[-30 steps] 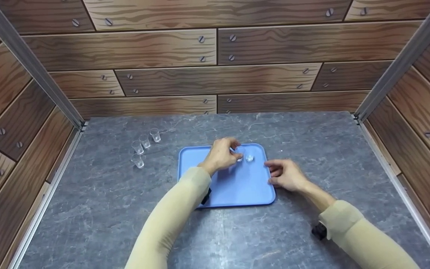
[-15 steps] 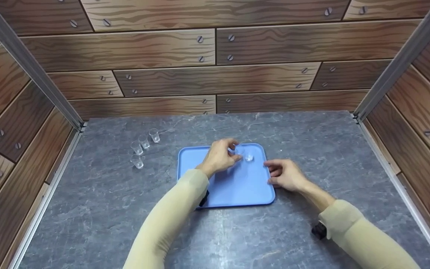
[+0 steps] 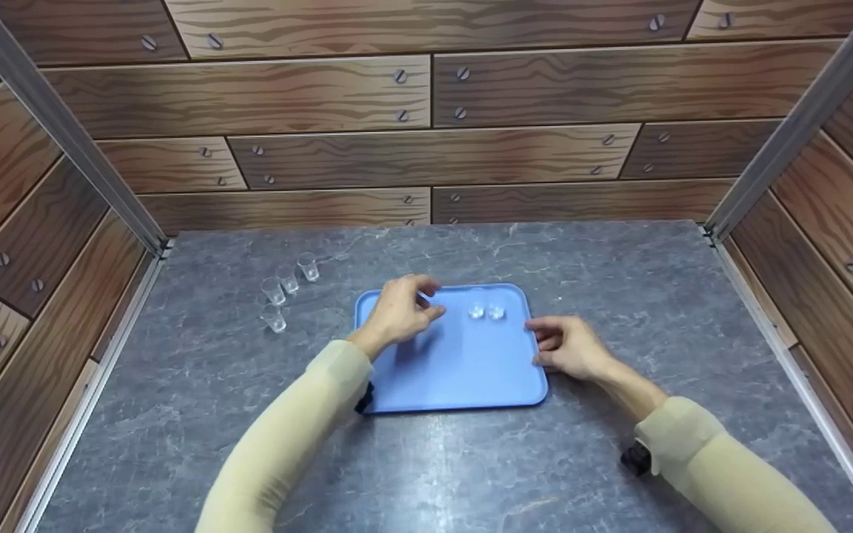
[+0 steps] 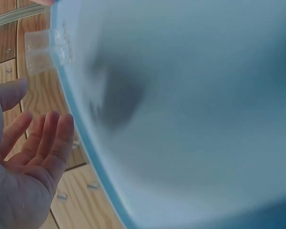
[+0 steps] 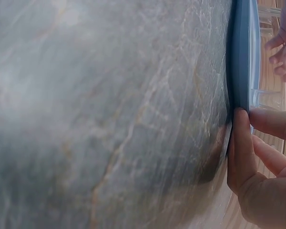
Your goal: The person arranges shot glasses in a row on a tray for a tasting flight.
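Observation:
A light blue tray (image 3: 456, 370) lies on the table, with two small clear cups (image 3: 476, 312) side by side near its back right corner. Over the tray's left half is my left hand (image 3: 400, 309), fingers loosely bent and nothing between them; in the left wrist view its palm (image 4: 26, 186) and spread fingers show apart from the cups (image 4: 39, 61). At the tray's right side my right hand (image 3: 569, 346) rests its fingertips against the rim. The right wrist view shows those fingers (image 5: 242, 143) touching the tray's outer wall (image 5: 242, 62).
To the left of the tray, several more clear cups (image 3: 275, 320) stand on the grey marbled table (image 3: 212, 414). Wood-patterned walls (image 3: 426, 155) close off the back and both sides, with metal posts (image 3: 789, 126) in the corners.
My left hand has let go of a clear cup beside the other one on the tray and moved left, away from both. My right hand stays at the tray's edge.

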`<state>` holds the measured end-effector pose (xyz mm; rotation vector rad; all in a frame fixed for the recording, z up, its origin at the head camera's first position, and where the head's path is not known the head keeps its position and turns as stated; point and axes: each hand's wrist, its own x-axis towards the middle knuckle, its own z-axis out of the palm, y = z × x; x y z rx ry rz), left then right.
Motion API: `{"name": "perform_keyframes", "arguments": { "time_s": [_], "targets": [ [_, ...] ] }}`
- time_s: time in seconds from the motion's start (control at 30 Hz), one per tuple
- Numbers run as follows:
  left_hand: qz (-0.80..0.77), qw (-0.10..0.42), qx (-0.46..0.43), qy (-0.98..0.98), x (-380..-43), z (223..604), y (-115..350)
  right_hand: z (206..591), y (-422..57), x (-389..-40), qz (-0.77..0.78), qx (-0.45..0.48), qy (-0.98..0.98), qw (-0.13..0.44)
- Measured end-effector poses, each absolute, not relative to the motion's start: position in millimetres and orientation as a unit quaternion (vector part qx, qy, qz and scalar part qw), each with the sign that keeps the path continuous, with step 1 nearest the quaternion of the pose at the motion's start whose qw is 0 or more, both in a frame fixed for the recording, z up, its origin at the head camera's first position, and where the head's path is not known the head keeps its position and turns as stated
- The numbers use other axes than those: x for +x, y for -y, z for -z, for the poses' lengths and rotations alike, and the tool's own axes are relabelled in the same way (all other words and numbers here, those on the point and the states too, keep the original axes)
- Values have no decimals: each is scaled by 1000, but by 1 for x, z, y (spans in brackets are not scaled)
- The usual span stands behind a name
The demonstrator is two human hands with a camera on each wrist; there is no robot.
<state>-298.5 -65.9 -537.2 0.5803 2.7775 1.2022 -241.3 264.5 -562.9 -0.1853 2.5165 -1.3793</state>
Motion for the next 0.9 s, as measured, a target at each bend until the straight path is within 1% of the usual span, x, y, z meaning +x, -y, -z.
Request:
{"name": "perform_keyframes", "arguments": {
  "time_s": [0.2, 0.5, 0.9],
  "targets": [
    [-390, 17, 186, -902, -291, 529, 90, 562, -264, -240, 468, -60, -871, 137],
    [-388, -18, 178, -904, -279, 512, 134, 563, -264, -241, 468, -67, -871, 132],
    [-403, -30, 141, -904, -260, 494, 192, 564, -265, -242, 463, -76, -874, 130]
  ]
}}
